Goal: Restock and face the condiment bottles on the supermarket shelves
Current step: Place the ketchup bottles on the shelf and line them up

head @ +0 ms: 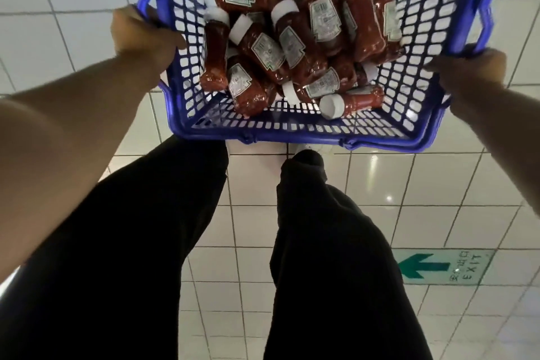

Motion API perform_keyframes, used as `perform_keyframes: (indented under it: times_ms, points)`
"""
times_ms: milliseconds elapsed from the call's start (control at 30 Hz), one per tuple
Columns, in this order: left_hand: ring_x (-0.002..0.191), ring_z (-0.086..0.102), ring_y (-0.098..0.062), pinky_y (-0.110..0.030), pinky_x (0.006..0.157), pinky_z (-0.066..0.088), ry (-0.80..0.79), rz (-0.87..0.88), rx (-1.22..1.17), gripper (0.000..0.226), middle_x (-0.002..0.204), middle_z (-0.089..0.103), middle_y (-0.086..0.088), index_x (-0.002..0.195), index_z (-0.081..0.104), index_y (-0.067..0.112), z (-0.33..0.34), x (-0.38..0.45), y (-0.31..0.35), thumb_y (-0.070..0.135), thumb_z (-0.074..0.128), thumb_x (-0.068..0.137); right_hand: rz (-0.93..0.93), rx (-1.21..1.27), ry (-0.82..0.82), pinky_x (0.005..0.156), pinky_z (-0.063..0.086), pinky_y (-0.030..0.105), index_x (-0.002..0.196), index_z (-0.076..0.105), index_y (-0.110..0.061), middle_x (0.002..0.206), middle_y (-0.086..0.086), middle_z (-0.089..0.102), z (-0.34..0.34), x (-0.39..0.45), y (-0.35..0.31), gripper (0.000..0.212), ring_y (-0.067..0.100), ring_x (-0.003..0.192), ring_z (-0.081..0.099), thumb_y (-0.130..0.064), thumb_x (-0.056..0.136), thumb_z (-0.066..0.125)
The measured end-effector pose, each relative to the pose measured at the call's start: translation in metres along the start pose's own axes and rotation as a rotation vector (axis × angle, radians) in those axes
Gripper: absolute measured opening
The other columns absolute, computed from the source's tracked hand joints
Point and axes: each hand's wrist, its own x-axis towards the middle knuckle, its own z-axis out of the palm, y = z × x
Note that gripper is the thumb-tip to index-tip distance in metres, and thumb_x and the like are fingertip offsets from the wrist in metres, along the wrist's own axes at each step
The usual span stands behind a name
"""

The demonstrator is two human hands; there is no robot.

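A heap of red condiment bottles (295, 47) with white caps and pale labels is seen lying jumbled on their sides inside a blue mesh basket (292, 126), which is held above a white tiled floor (365, 184). The basket's left rim is gripped by the closed left hand (140, 33), and its right rim by the closed right hand (470, 66). Black trousers (146, 242) and a green exit arrow sign (441, 267) are seen below on the floor.

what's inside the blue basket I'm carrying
The blue basket holds a loose heap of ketchup bottles with white caps, lying at mixed angles. Lower bottles are partly covered by those on top, so an exact count isn't possible.
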Motion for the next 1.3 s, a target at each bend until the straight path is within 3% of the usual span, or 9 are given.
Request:
perform_keyframes:
  times_ms: [133,200,333,400,567,733,900,1067,1300]
  points:
    - [0.053,0.062,0.008,-0.019,0.046,0.052,-0.006,0.032,-0.072,0.022,0.063,0.068,0.018,0.062,0.066,0.027,-0.044,-0.049,0.009,0.022,0.078,0.045,-0.067,0.079,0.046,0.038,0.040,0.014,0.065,0.060,-0.020,0.062,-0.011,0.058,-0.031,-0.040,0.014,0.026,-0.008,0.035,0.044,-0.021,0.056,0.084]
    - [0.051,0.058,0.012,-0.017,0.048,0.051,0.003,0.005,-0.080,0.021,0.064,0.066,0.020,0.061,0.064,0.027,-0.079,-0.084,0.022,0.019,0.076,0.047,-0.062,0.027,0.054,0.039,0.041,0.015,0.061,0.058,-0.019,0.062,-0.011,0.058,-0.054,-0.075,-0.003,0.028,-0.008,0.037,0.043,-0.025,0.054,0.084]
    - [0.070,0.069,-0.008,-0.035,0.059,0.062,0.055,-0.046,-0.106,0.025,0.081,0.069,0.006,0.073,0.068,0.014,-0.159,-0.166,0.033,0.016,0.076,0.050,-0.078,-0.029,0.050,0.044,0.042,0.023,0.060,0.055,-0.018,0.069,-0.004,0.059,-0.117,-0.148,-0.030,0.030,0.005,0.052,0.046,-0.028,0.056,0.083]
    - [0.065,0.063,-0.007,-0.035,0.054,0.059,0.088,-0.072,-0.124,0.024,0.079,0.066,0.005,0.068,0.064,0.016,-0.202,-0.213,0.037,0.020,0.076,0.047,-0.111,-0.068,0.052,0.048,0.041,0.028,0.061,0.055,-0.018,0.072,-0.001,0.059,-0.149,-0.190,-0.043,0.030,0.011,0.061,0.047,-0.029,0.058,0.083]
    - [0.069,0.058,-0.014,-0.049,0.068,0.061,0.172,-0.120,-0.201,0.035,0.080,0.064,0.000,0.084,0.071,0.006,-0.308,-0.309,0.042,0.017,0.079,0.051,-0.166,-0.059,0.028,0.056,0.044,0.031,0.068,0.060,-0.016,0.066,-0.003,0.059,-0.225,-0.285,-0.075,0.031,0.008,0.049,0.045,-0.032,0.059,0.086]
    - [0.055,0.062,-0.007,-0.031,0.057,0.059,0.195,-0.150,-0.278,0.031,0.071,0.072,-0.001,0.076,0.073,0.014,-0.386,-0.376,0.045,0.020,0.073,0.046,-0.273,-0.051,-0.024,0.050,0.042,0.025,0.068,0.060,-0.015,0.061,-0.003,0.060,-0.272,-0.360,-0.115,0.030,0.015,0.052,0.054,-0.022,0.057,0.087]
    - [0.065,0.070,-0.021,-0.034,0.065,0.060,0.215,-0.229,-0.387,0.029,0.072,0.074,-0.006,0.073,0.071,0.013,-0.435,-0.412,0.026,0.019,0.073,0.045,-0.378,-0.164,-0.049,0.061,0.048,0.034,0.076,0.065,-0.011,0.072,0.009,0.068,-0.280,-0.408,-0.162,0.029,0.026,0.066,0.064,-0.023,0.066,0.089]
    - [0.037,0.057,-0.004,-0.013,0.031,0.034,0.248,-0.265,-0.481,0.022,0.039,0.057,0.014,0.065,0.065,0.015,-0.478,-0.410,-0.014,0.001,0.081,0.059,-0.420,-0.222,-0.039,0.069,0.060,0.056,0.079,0.069,-0.008,0.072,0.015,0.070,-0.255,-0.459,-0.205,0.035,0.031,0.067,0.068,-0.030,0.058,0.088]
    - [0.065,0.067,-0.024,-0.023,0.052,0.042,0.258,-0.302,-0.524,0.024,0.064,0.067,-0.001,0.071,0.065,0.017,-0.562,-0.366,-0.093,0.007,0.083,0.058,-0.536,-0.255,0.026,0.061,0.056,0.051,0.069,0.067,-0.004,0.069,0.022,0.070,-0.179,-0.564,-0.254,0.030,0.030,0.058,0.063,-0.024,0.062,0.088]
